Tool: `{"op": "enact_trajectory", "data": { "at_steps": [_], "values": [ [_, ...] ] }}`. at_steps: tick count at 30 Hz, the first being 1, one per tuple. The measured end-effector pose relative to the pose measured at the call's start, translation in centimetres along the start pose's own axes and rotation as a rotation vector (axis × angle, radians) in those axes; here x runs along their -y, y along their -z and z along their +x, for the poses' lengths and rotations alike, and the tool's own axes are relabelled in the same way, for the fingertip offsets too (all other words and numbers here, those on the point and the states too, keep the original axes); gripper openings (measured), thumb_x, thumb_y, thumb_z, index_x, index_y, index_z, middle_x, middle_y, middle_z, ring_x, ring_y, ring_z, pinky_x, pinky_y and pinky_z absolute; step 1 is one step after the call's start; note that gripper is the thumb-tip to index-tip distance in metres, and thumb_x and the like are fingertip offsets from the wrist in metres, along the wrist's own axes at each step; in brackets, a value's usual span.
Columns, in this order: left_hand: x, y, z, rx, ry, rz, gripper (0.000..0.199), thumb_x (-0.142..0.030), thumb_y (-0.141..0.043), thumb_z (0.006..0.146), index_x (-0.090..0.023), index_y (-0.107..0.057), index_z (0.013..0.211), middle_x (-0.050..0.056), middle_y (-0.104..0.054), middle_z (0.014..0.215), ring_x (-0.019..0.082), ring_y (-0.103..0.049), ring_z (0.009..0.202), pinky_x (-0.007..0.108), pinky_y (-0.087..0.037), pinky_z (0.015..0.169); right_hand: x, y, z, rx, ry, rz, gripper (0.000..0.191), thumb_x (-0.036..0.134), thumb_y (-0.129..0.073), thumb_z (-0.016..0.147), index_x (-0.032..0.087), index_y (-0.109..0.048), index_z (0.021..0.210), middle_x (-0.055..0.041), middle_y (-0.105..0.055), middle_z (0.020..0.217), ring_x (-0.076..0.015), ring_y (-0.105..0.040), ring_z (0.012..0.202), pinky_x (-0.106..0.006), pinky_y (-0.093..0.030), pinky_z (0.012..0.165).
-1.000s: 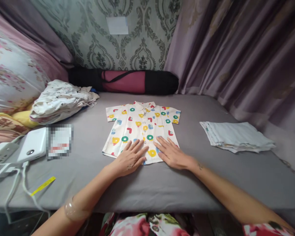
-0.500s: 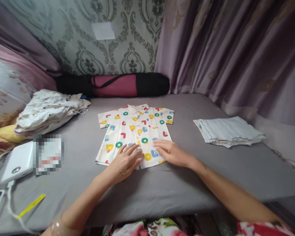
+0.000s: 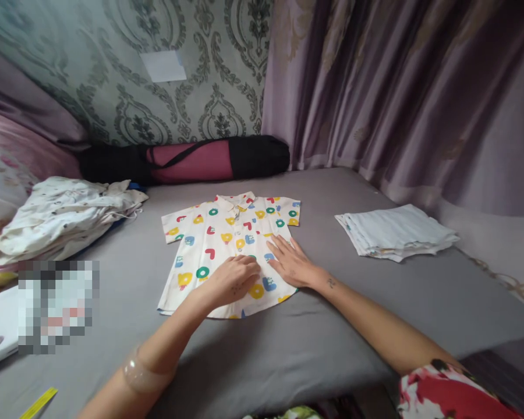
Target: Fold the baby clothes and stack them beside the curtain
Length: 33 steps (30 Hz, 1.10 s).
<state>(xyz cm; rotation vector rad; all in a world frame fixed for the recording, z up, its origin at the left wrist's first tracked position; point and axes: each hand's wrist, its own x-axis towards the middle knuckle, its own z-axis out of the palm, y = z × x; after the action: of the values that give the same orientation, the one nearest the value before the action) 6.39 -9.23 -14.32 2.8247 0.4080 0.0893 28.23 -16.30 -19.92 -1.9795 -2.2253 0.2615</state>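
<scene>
A white short-sleeved child's shirt (image 3: pixel 220 250) lies spread front up on the grey sheet, its collar pointing away from me. Red, yellow, green and blue figures are printed all over it. My left hand (image 3: pixel 236 279) is on the lower part of the button front, fingers curled in and closed against the cloth; its fingertips are hidden beneath the knuckles. To its right, my right hand (image 3: pixel 292 261) rests flat on the shirt's side, open, with the fingers stretched out.
A folded stack of pale cloth (image 3: pixel 397 233) lies at the right. Heaped clothes (image 3: pixel 65 215), a white power bank (image 3: pixel 4 314) and a yellow strip (image 3: pixel 39 403) are at the left. Along the wall rests a black and maroon bag (image 3: pixel 192 160); a purple curtain (image 3: pixel 358 87) hangs at right.
My left hand has gone from flat, spread fingers to curled ones and moved slightly right. My right hand has spread its fingers on the shirt's side. The view has shifted a little right.
</scene>
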Motion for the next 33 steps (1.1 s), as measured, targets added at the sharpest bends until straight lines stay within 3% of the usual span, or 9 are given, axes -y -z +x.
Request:
{"op": "enact_trajectory", "data": {
  "at_steps": [5,8,12,17,19,23,27,33],
  "values": [
    [1.5,0.9,4.3,-0.056,0.071,-0.075,0.036,-0.020,-0.032,0.092,-0.019,-0.057,0.117,0.011,-0.065,0.113,0.023,-0.061,0.104,0.035,-0.048,0.090,0.4,0.3,0.2,-0.047,-0.017,0.012,0.060,0.046,-0.018,0.101,0.016,-0.022,0.152,-0.0110,-0.012,0.160,-0.0236,-0.004,0.147,-0.050,-0.004,0.118],
    [1.7,2.1,7.8,-0.086,0.150,-0.071,0.041,-0.015,-0.033,0.089,-0.015,-0.052,0.125,0.012,-0.062,0.122,0.023,-0.058,0.113,0.034,-0.046,0.095,0.8,0.3,0.1,0.004,-0.002,0.034,0.062,0.047,-0.019,0.101,0.012,-0.022,0.151,-0.0146,-0.014,0.159,-0.0258,-0.007,0.147,-0.051,-0.007,0.118],
    [1.1,3.2,13.3,0.039,0.227,-0.041,0.041,-0.012,-0.037,0.089,-0.010,-0.052,0.127,0.016,-0.058,0.128,0.025,-0.056,0.118,0.033,-0.044,0.097,1.1,-0.1,-0.1,-0.042,-0.010,0.022,0.062,0.045,-0.024,0.100,0.008,-0.024,0.150,-0.0182,-0.017,0.158,-0.0284,-0.011,0.146,-0.054,-0.009,0.117],
    [0.0,2.4,19.4,0.129,0.264,-0.001,0.035,-0.017,-0.042,0.091,-0.014,-0.056,0.123,0.013,-0.059,0.128,0.023,-0.057,0.116,0.028,-0.045,0.092,1.4,0.7,-0.8,-0.108,0.018,0.008,0.055,0.038,-0.034,0.098,0.009,-0.034,0.145,-0.0185,-0.035,0.151,-0.0279,-0.026,0.142,-0.049,-0.022,0.115],
    [-0.4,1.6,21.3,0.120,0.285,0.005,0.032,-0.023,-0.046,0.091,-0.013,-0.059,0.119,0.014,-0.060,0.126,0.024,-0.057,0.115,0.027,-0.046,0.091,1.6,1.7,-1.3,-0.160,-0.048,-0.018,0.049,0.031,-0.038,0.096,0.011,-0.040,0.140,-0.0185,-0.044,0.144,-0.0282,-0.037,0.135,-0.046,-0.030,0.111],
    [-0.5,-0.1,24.6,0.053,0.384,0.024,0.040,-0.035,-0.052,0.090,-0.008,-0.060,0.118,0.020,-0.057,0.127,0.029,-0.050,0.122,0.031,-0.042,0.097,2.0,3.7,-2.3,-0.151,-0.339,-0.060,0.033,0.022,-0.037,0.094,0.016,-0.054,0.122,-0.0152,-0.063,0.117,-0.0260,-0.058,0.109,-0.036,-0.047,0.089],
    [0.3,-1.7,27.1,-0.004,0.504,0.037,0.038,-0.028,-0.051,0.090,-0.005,-0.060,0.118,0.022,-0.055,0.126,0.029,-0.049,0.121,0.033,-0.042,0.096,1.7,4.4,-2.5,-0.029,-0.541,-0.017,0.025,0.023,-0.037,0.095,0.016,-0.059,0.104,-0.0141,-0.067,0.102,-0.0268,-0.065,0.096,-0.032,-0.047,0.074],
    [1.5,-3.2,28.9,-0.040,0.579,0.036,0.032,-0.011,-0.049,0.087,-0.006,-0.064,0.114,0.024,-0.055,0.123,0.030,-0.050,0.119,0.034,-0.046,0.091,1.0,4.8,-2.1,0.057,-0.634,0.014,0.027,0.029,-0.039,0.096,0.013,-0.060,0.101,-0.0178,-0.069,0.097,-0.0304,-0.067,0.093,-0.035,-0.045,0.072]
  ]
}}
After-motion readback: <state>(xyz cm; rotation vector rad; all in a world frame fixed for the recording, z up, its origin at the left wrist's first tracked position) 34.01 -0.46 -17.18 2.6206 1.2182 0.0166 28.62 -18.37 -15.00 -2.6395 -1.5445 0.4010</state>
